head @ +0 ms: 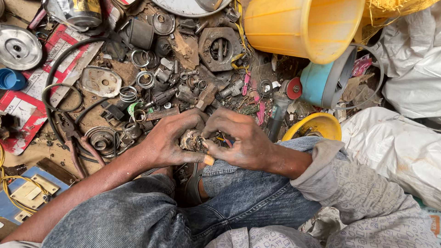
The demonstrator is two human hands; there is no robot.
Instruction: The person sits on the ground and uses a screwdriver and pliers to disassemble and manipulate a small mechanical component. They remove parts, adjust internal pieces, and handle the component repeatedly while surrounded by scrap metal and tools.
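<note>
While both hands meet over the lap, we see our left hand (167, 142) and our right hand (243, 142) wrapped around a small grimy metal part (192, 140), held above the jeans (239, 193) and just short of the littered floor (32, 156). Fingers of both hands are curled tight on it, so most of the part is covered; we cannot tell what kind of piece it is, only that it is corroded and lumpy. Thin coloured wires (224, 139) peek out under the right fingers, their ends hidden. Just beyond the knuckles lies a heap of springs, rings and brackets, too tangled to sort out. Left of the hands, red-handled pliers (73, 142) lie on the floor beside a black cable loop (55, 73). A yellow bucket (303, 25) lies tipped at the top, cut off by the edge, with a blue motor housing (321, 82) under it and a yellow bowl (314, 126) near the right wrist, half hidden by the sleeve.
</note>
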